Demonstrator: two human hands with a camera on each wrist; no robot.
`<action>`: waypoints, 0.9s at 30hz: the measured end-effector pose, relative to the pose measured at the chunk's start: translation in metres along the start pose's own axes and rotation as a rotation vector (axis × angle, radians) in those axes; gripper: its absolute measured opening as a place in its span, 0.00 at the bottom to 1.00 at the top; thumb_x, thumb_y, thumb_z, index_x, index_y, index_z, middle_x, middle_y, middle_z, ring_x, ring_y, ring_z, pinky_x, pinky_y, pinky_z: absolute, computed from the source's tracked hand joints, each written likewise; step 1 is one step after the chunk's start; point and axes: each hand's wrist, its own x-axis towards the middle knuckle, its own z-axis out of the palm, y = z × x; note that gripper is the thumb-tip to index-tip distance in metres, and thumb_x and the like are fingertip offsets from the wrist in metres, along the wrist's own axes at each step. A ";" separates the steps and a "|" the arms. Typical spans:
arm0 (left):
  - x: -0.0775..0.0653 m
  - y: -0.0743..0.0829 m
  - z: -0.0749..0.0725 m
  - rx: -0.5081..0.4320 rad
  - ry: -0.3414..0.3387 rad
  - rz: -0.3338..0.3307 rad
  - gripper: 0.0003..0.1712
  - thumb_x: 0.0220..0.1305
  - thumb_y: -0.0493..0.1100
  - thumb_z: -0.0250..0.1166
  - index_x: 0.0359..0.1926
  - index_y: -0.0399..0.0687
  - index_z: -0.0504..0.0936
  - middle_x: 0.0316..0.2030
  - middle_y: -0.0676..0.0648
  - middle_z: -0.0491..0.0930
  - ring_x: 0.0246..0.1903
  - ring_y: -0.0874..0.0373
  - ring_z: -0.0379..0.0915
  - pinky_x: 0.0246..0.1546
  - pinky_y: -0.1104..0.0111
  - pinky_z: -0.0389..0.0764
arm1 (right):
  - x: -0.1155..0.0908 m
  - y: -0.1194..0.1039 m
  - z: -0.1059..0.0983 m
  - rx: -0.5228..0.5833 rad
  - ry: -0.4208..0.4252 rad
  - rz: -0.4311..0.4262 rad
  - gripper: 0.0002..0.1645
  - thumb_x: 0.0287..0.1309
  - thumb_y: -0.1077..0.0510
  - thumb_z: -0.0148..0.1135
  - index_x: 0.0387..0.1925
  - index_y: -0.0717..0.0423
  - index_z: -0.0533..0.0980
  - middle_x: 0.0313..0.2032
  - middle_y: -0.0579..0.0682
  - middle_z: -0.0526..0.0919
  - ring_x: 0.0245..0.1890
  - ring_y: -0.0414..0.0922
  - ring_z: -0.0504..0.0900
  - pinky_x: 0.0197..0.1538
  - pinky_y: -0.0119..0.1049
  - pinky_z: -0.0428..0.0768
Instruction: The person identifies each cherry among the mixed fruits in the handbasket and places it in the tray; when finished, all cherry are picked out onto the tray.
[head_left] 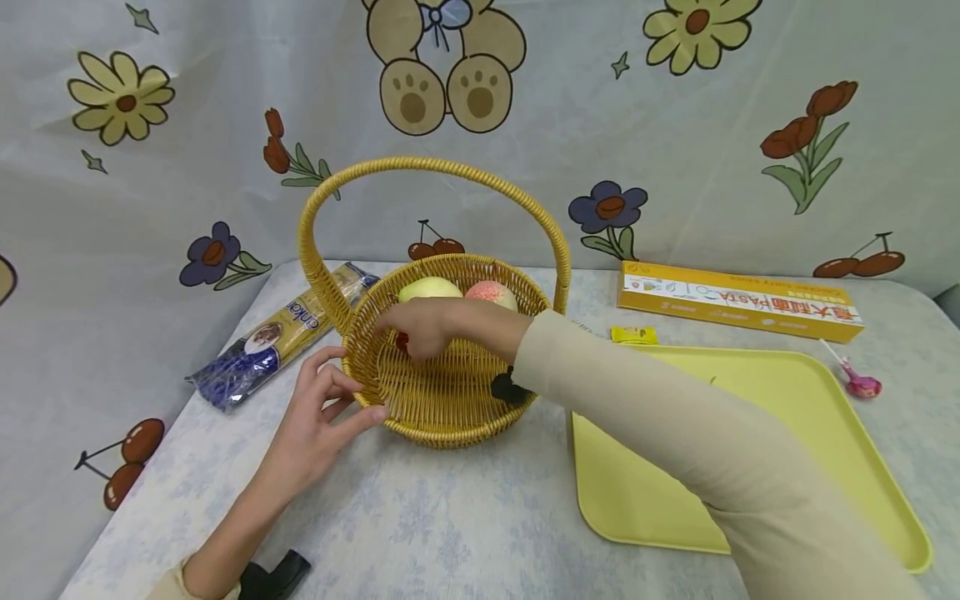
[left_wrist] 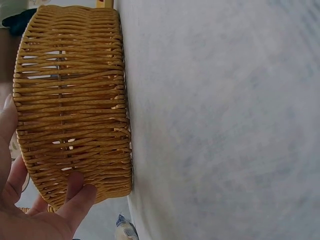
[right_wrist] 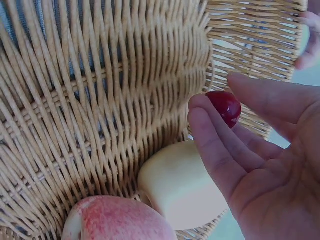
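Observation:
A yellow wicker basket (head_left: 442, 435) with a tall arched handle stands on the table. My left hand (head_left: 318, 421) holds its near-left rim, thumb over the edge and fingers against the outer wall (left_wrist: 75, 120). Inside the basket, my right hand (head_left: 420, 325) has a small glossy red cherry (right_wrist: 227, 107) between thumb and fingers, low near the left wall. A pale yellow-green fruit (head_left: 429, 288) and a pink peach (head_left: 492, 293) lie at the back of the basket. In the right wrist view the peach (right_wrist: 117, 220) is close below the pale fruit (right_wrist: 180, 185).
Left of the basket lies a blue-and-gold pasta packet (head_left: 266, 337). A yellow tray (head_left: 637, 492) is at the right, partly under my right sleeve. Behind it are an orange pasta box (head_left: 738, 300) and a small yellow packet (head_left: 633, 335). A pink lollipop (head_left: 862, 385) lies beside the tray.

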 end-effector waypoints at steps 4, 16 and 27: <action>0.000 0.001 -0.001 -0.013 0.000 -0.001 0.15 0.61 0.36 0.71 0.39 0.38 0.71 0.70 0.41 0.51 0.62 0.36 0.64 0.60 0.45 0.71 | -0.011 -0.002 -0.004 0.008 0.044 -0.042 0.42 0.58 0.73 0.58 0.73 0.53 0.61 0.64 0.51 0.71 0.36 0.42 0.68 0.37 0.31 0.67; 0.001 0.002 -0.001 -0.017 -0.004 -0.005 0.15 0.61 0.37 0.71 0.39 0.37 0.71 0.70 0.41 0.50 0.62 0.36 0.63 0.60 0.46 0.71 | -0.060 -0.001 0.003 0.153 0.264 -0.117 0.28 0.65 0.64 0.62 0.66 0.56 0.69 0.57 0.50 0.78 0.49 0.40 0.79 0.50 0.30 0.77; 0.001 0.001 -0.001 -0.017 0.004 -0.008 0.16 0.61 0.37 0.71 0.39 0.37 0.71 0.70 0.41 0.51 0.63 0.35 0.63 0.60 0.46 0.70 | -0.125 0.000 0.027 0.339 0.531 -0.090 0.24 0.58 0.62 0.71 0.52 0.56 0.69 0.42 0.47 0.80 0.39 0.40 0.83 0.44 0.32 0.83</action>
